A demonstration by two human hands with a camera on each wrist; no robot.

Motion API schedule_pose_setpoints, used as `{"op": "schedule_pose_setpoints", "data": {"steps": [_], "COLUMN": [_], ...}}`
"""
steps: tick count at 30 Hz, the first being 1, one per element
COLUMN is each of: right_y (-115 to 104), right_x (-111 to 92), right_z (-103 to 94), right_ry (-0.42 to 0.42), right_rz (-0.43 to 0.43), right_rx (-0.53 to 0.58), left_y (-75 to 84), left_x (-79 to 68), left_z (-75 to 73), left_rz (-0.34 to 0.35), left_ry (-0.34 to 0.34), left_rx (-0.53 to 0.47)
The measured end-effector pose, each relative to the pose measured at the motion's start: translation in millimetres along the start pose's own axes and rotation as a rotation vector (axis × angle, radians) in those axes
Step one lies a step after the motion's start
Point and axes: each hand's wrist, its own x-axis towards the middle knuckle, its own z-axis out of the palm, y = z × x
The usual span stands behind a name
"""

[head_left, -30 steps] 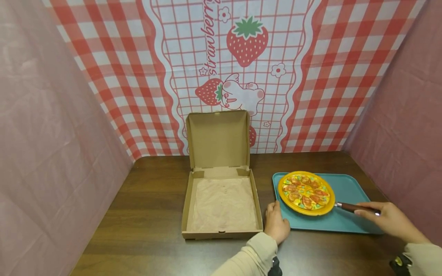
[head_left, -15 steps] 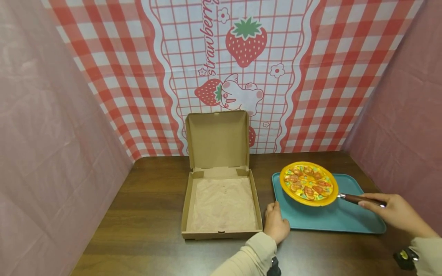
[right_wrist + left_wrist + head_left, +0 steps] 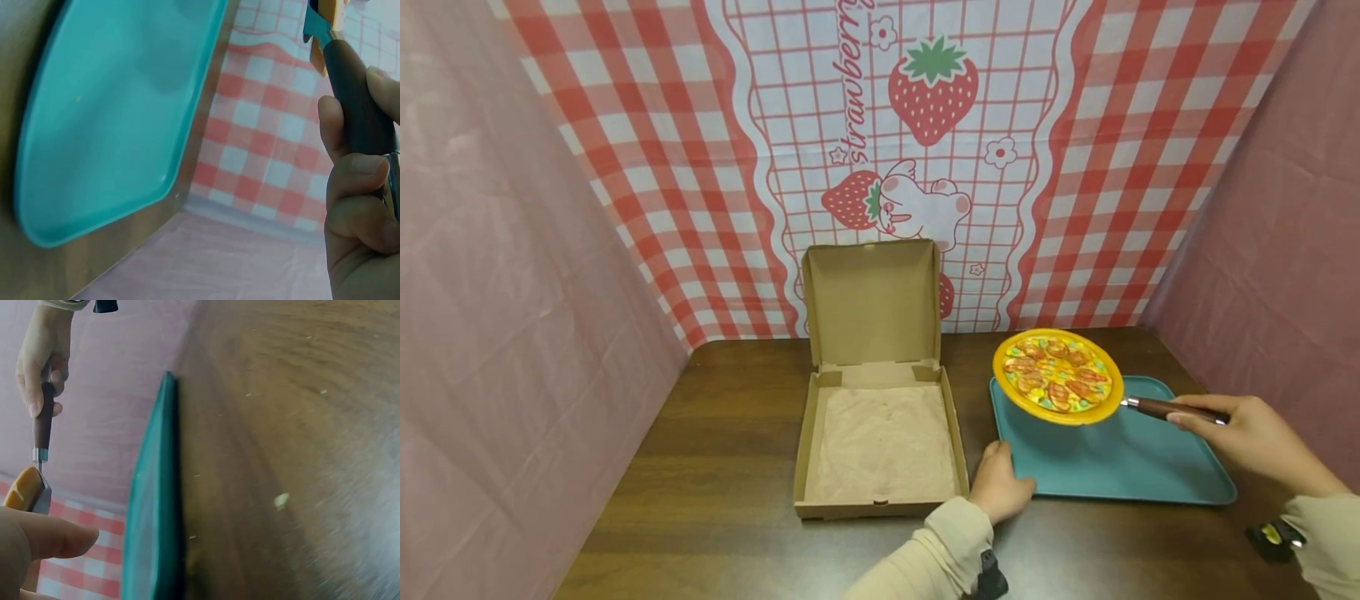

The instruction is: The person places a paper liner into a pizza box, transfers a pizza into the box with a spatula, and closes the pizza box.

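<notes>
A round toy pizza with an orange-yellow crust hangs in the air over the left part of the teal tray. It lies on a pizza server whose brown handle my right hand grips. Seen from the right wrist, fingers and thumb curl round this handle; the blade is mostly hidden under the pizza. My left hand is at the tray's near left corner, by the cardboard box. The left wrist view shows its thumb straight, with the tray edge beyond it.
A cardboard pizza box stands left of the tray, lid raised, brown paper lining its base. Red checked cloth hangs behind the wooden table; pink cloth hangs at both sides.
My right hand has raised the server and pizza off the tray, most recently also shifting slightly left. My left hand has moved very little at the tray's corner.
</notes>
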Motion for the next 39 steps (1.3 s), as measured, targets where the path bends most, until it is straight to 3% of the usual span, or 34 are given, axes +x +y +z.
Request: {"op": "schedule_pose_setpoints", "data": {"steps": [6, 12, 15, 21, 27, 30, 34, 39], "right_y": [-18, -38, -47, -61, -73, -81, -94, -110], "right_x": [7, 16, 20, 27, 34, 39, 45, 52], "right_z": [-5.1, -3.8, -0.6, 9.8, 21.7, 27.4, 35.4, 46.9], "right_ry": [-0.032, -0.029, -0.025, -0.009, -0.009, -0.025, -0.057, -0.105], "right_rz": [-0.002, -0.031, -0.037, -0.059, -0.08, -0.087, -0.087, -0.099], "right_rx": [0.01, 0.035, 0.059, 0.067, 0.082, 0.108, 0.125, 0.148], "left_y": [12.0, 8.5, 3.3, -17.4, -54.1, -72.3, -94.7, -121.1], "left_x": [-2.2, -10.6, -17.4, -28.8, -41.7, -45.6, -48.1, -49.6], "left_z": [-18.6, -57.3, -79.9, -121.4, -164.2, -184.2, -207.4, -232.8], "left_rz": [0.004, 0.116, 0.182, 0.237, 0.247, 0.235, 0.181, 0.132], "left_ry": [-0.05, -0.129, -0.132, -0.034, 0.139, 0.235, 0.313, 0.357], "left_rx": [-0.016, 0.032, 0.072, 0.065, 0.077, 0.063, 0.039, 0.06]}}
